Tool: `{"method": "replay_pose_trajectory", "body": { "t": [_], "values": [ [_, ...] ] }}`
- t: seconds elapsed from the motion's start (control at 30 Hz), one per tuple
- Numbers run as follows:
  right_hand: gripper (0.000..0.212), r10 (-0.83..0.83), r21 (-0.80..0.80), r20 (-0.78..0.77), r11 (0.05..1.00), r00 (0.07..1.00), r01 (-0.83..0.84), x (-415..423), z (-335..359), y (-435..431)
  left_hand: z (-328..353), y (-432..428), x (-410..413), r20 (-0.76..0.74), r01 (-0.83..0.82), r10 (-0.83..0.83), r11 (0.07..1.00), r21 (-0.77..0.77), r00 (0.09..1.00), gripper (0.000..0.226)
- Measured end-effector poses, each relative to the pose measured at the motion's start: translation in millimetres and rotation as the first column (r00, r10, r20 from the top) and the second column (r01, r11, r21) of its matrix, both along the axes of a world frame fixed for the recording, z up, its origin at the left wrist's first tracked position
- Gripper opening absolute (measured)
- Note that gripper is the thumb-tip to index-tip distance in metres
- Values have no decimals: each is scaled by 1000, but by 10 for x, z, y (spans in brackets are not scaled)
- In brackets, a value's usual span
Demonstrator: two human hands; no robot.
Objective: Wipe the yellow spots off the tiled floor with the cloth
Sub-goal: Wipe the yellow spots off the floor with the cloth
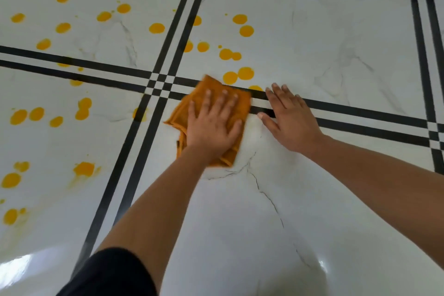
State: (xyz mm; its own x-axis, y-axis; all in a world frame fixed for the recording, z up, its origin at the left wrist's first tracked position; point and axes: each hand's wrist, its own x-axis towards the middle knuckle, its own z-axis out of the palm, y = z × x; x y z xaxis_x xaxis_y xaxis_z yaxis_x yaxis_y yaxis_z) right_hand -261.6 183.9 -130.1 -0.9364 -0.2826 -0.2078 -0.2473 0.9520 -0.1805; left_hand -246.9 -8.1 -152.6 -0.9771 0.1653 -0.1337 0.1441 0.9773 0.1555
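- At the far left, yellow spots (18, 117) were scattered over the two left-hand tiles of the tiled floor (312, 38); roughly two dozen clear ones were counted there, plus a few tiny flecks, and three or four in the lower left looked smeared.
- The black double lines (134, 149) were seen to cross near the middle, splitting the view into four large tiles.
- One cloth (211, 101), orange and folded, was laid flat just right of that crossing, its far edge over the horizontal lines.
- The left hand (212, 125) was pressed palm-down on the cloth, fingers spread and flat; nothing was clamped, the cloth merely being pinned to the floor.
- About a dozen spots were counted on the upper right tile, the nearest two (238, 74) just beyond the cloth.
- The right hand (290, 122) was laid open on the bare floor just beside the cloth, empty, seemingly as a brace.
- The wiping step was judged well under way but far from finished: the near right tile looked clean, so a push of the cloth forward over the nearest spots would be called for next.
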Motion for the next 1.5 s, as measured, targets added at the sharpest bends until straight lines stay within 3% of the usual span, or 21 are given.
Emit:
{"method": "replay_pose_trajectory", "body": {
  "t": [0.07, 0.13, 0.3, 0.33, 0.43, 0.5, 0.63, 0.7, 0.77, 0.83, 0.9, 1.07, 1.37, 1.5],
  "values": [
    [63, -4, -20, -25, 1000, 1000, 3, -101, -24, -18, -10, -49, -286, 30, -243, 242, 970, 27, 970, 63],
    [64, -7, -29, -54, 1000, 998, 6, -214, -45, 13, 9, 69, -357, 40, -331, 330, 943, 25, 943, 64],
    [66, -54, -26, -115, 998, 992, 51, -579, -96, 242, -28, 175, -336, -24, 84, -85, 996, -33, 996, 63],
    [63, -64, -18, -110, 998, 992, 62, -658, -107, 291, -47, 138, -520, -29, 55, -56, 998, -21, 998, 63],
    [60, -43, 14, -110, 999, 993, 44, -843, -141, 335, -50, 181, -1021, 5, -277, 277, 960, 42, 961, 64],
    [60, -32, 15, -89, 999, 995, 34, -901, -198, 343, -26, 344, -1043, -6, -338, 338, 940, 36, 941, 65],
    [66, -69, -18, -97, 998, 993, 67, -882, -285, 350, -17, 448, -697, -40, 28, -30, 999, -31, 999, 64],
    [67, -67, -26, -96, 998, 993, 65, -885, -295, 355, -28, 384, -806, -40, 67, -69, 997, -42, 997, 64],
    [66, -74, -49, -99, 996, 992, 69, -892, -291, 369, -27, 405, -1079, -15, -142, 142, 990, 9, 990, 62],
    [69, -70, -60, -104, 996, 992, 64, -873, -285, 382, 15, 500, -1309, 29, -423, 422, 903, 77, 906, 62],
    [70, -45, -62, -99, 997, 994, 39, -859, -297, 361, 38, 609, -1274, 43, -487, 485, 870, 76, 873, 61],
    [62, -40, -54, -41, 998, 998, 38, -873, -256, 373, 135, 732, -525, 133, -169, 175, 984, -53, 976, 65],
    [62, -63, -15, -101, 998, 993, 62, -972, -247, 353, -13, 613, -1648, 45, -256, 256, 967, -18, 966, 64],
    [56, -72, -46, -199, 997, 977, 64, -1336, -178, 380, 1, 539, -1388, -17, 99, -100, 994, -54, 995, 64]
  ]
}}
